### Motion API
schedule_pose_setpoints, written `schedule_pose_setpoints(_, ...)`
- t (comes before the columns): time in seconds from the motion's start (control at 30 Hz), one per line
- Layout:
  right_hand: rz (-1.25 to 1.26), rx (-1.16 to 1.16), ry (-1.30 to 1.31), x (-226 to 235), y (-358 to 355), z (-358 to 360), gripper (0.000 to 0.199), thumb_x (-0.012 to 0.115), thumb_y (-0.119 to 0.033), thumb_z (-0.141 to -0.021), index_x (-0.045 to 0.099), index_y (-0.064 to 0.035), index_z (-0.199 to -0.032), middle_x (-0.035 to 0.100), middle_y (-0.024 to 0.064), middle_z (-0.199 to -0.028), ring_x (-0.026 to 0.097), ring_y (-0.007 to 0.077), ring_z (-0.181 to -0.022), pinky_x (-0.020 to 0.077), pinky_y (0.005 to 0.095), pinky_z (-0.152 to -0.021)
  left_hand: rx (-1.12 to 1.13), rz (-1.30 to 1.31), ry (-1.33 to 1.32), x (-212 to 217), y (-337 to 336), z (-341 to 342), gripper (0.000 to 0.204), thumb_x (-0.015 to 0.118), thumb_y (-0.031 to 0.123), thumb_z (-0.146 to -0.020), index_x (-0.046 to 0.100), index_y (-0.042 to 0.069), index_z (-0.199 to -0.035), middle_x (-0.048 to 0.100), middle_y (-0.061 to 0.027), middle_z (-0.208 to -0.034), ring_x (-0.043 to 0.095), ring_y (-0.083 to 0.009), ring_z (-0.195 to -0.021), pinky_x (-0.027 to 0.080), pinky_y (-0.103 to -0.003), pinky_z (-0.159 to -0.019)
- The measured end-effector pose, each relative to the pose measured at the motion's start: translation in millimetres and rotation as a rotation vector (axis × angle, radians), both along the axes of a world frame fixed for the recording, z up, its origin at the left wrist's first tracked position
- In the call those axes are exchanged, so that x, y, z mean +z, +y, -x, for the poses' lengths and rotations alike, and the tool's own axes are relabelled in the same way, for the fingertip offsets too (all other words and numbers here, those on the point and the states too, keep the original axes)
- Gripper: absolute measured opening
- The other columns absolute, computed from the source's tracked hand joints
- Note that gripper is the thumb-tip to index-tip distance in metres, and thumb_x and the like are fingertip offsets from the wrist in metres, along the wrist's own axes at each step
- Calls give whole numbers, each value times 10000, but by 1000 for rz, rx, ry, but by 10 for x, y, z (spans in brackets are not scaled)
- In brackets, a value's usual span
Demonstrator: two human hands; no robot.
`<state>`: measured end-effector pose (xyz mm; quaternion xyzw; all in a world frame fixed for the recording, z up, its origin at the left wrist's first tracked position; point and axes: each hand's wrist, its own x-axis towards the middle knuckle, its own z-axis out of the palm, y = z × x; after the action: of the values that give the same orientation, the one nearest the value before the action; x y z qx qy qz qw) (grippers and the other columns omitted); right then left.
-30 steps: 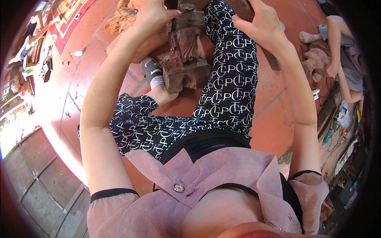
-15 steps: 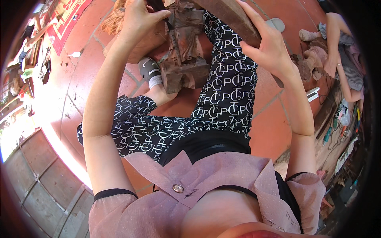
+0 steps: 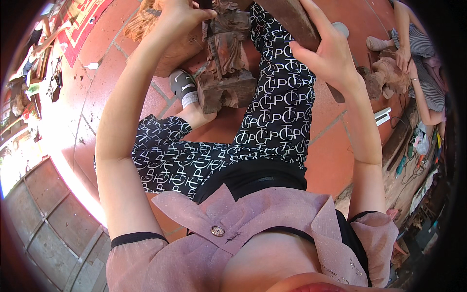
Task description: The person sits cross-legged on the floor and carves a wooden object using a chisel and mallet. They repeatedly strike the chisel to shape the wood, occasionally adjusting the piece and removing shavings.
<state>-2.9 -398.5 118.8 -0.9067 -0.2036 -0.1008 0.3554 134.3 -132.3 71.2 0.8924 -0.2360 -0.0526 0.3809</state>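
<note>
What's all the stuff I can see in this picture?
carving: one, reddish-brown wood, upright on the floor by the foot
mallet: one, dark wood, in the right hand
floor: red tiles, underneath everything
second carving: one, brown, far right under a co-worker's hand
tools: several, mixed colours, right edge
sock: one, grey and white, beside the carving
left hand: one, top, at the carving's upper part
right hand: one, gripping the mallet
</note>
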Motion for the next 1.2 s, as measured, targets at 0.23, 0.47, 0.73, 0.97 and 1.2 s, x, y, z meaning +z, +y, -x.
schedule_pose_setpoints(0.23,-70,-91,68,176,210,-125,840,627,-19,-727,303,-16,-1502,580,268,-1273,590,333,-1205,442,358,-1012,6,-10,-4,-29,-24,40,384,792,54,-717,624,19,-1061,637,-94,-851,625,-202,-818,507,-335,-735)
schedule_pose_setpoints(0.47,65,-46,-122,-53,47,-165,868,640,-15,-715,302,-44,-1514,608,263,-1180,621,400,-1092,470,405,-977,60,90,87,231,-215,430,342,680,-33,-790,640,34,-1123,661,-107,-900,637,-220,-861,509,-359,-775)
schedule_pose_setpoints(0.73,141,-91,151,61,-2,-3,882,632,18,-716,281,-32,-1523,571,260,-1277,586,371,-1179,451,396,-1016,69,115,-44,145,-193,450,277,709,3,-793,646,37,-1060,639,-79,-810,623,-189,-814,513,-332,-749)
schedule_pose_setpoints(0.97,67,14,-53,64,-8,107,880,639,17,-710,285,-6,-1515,577,262,-1248,591,372,-1162,454,395,-1007,68,259,-77,-2,143,120,260,779,55,-778,638,14,-993,658,-40,-820,631,-134,-752,526,-292,-682)
schedule_pose_setpoints(1.2,34,56,-55,-17,-42,130,880,660,6,-684,322,11,-1497,599,260,-1171,610,382,-1100,468,411,-965,-8,305,89,-148,108,180,377,783,27,-780,650,9,-1132,693,-48,-864,649,-140,-770,531,-286,-700)
